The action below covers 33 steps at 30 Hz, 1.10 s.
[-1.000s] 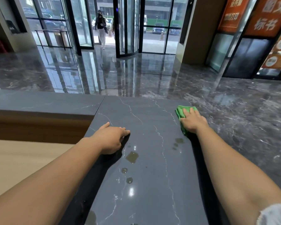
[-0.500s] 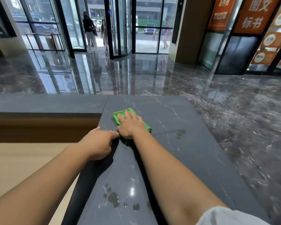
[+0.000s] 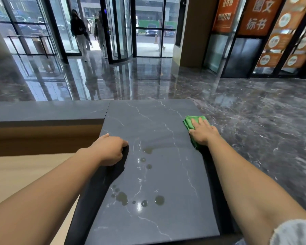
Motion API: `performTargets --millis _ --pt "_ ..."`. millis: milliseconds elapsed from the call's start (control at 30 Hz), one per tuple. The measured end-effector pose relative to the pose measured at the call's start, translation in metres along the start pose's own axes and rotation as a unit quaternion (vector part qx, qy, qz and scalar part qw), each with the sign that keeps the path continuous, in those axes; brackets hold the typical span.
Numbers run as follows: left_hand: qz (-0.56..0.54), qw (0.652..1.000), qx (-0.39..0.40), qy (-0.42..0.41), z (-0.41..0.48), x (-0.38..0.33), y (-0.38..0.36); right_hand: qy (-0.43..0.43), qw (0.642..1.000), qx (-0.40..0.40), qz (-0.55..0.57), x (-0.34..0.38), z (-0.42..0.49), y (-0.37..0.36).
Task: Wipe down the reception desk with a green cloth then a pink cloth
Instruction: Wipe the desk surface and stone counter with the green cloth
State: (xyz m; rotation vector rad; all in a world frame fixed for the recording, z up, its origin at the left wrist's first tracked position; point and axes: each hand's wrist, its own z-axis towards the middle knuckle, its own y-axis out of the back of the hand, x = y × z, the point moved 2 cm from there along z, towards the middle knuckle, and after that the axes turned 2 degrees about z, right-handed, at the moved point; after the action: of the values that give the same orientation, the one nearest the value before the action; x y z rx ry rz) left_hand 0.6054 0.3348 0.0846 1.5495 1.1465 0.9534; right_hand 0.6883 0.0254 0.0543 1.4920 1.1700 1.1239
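The reception desk [image 3: 154,177] has a dark grey marble top with pale veins. A green cloth [image 3: 190,122] lies at the top's far right edge, flat under my right hand [image 3: 202,132], which presses on it with fingers spread. My left hand [image 3: 109,149] rests on the top's left edge, fingers curled down, holding nothing. Several water drops [image 3: 143,199] and a small wet patch [image 3: 147,150] sit on the top between my arms. No pink cloth is in view.
A lower grey counter [image 3: 46,110] joins the desk at the left, above a wooden panel and a beige work surface [image 3: 21,175]. Beyond lies a glossy marble lobby floor [image 3: 254,112]. Two people [image 3: 81,32] walk by the glass revolving door at the back.
My right hand has slid the green cloth from the desk's left side, beside my left hand, across to the far right edge. My left hand stays on the left edge.
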Motion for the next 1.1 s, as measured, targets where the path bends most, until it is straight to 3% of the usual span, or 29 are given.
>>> performTargets --millis 200,467,600,733,967,1100 --pt "0.002 1.0 -0.015 -0.01 -0.01 0.009 -0.009 -0.022 1.0 -0.012 0.012 0.027 -0.015 -0.006" --pt "-0.026 0.999 -0.03 0.015 -0.036 0.025 -0.014 0.104 0.994 0.01 0.01 0.157 -0.056 -0.032" --pt "-0.017 1.0 -0.016 0.016 -0.045 0.023 -0.018 0.146 0.989 0.025 0.01 0.184 -0.073 -0.04" --pt "-0.008 1.0 -0.016 0.023 -0.05 0.015 -0.019 0.137 0.99 0.012 0.013 0.149 -0.072 -0.032" --pt "0.015 0.999 -0.023 0.041 -0.055 0.005 -0.021 -0.007 1.0 -0.017 0.021 0.018 -0.068 -0.014" --pt "0.011 0.999 -0.025 0.042 -0.059 0.003 -0.021 -0.06 0.998 -0.019 0.019 -0.022 -0.076 -0.01"
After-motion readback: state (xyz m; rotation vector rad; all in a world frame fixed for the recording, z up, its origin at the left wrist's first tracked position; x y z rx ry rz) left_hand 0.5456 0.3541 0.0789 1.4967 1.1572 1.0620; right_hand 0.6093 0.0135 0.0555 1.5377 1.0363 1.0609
